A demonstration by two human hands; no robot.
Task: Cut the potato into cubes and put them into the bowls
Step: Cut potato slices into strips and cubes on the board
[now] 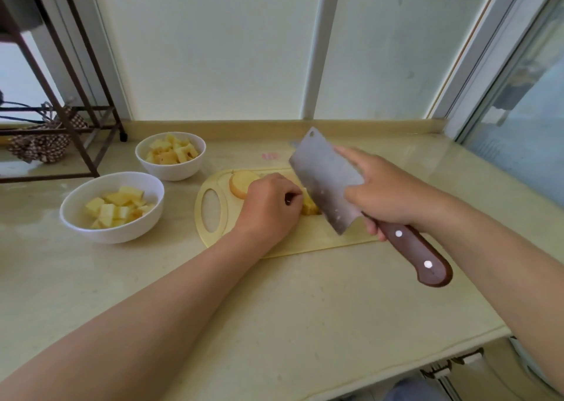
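The fingers of the left hand (268, 205) are curled tight over a small heap of cut potato pieces (310, 209) on the cutting board (274, 248). How many pieces are held under the hand cannot be told. The fingers of the right hand (381, 190) are wrapped round the brown handle (418, 254) of a big knife (323, 181), with one finger laid along the flat of the blade. The blade is tilted and lifted, just beside the left hand.

A round potato slice (239, 184) is seen on the board, behind the left hand. Two white bowls are set to the left of the board. The near bowl (91, 233) and the far bowl (177, 172) are both partly filled with yellow cubes. Everything is laid on a pale counter (274, 309). A dark metal rack (76, 95) is stood at the far left.
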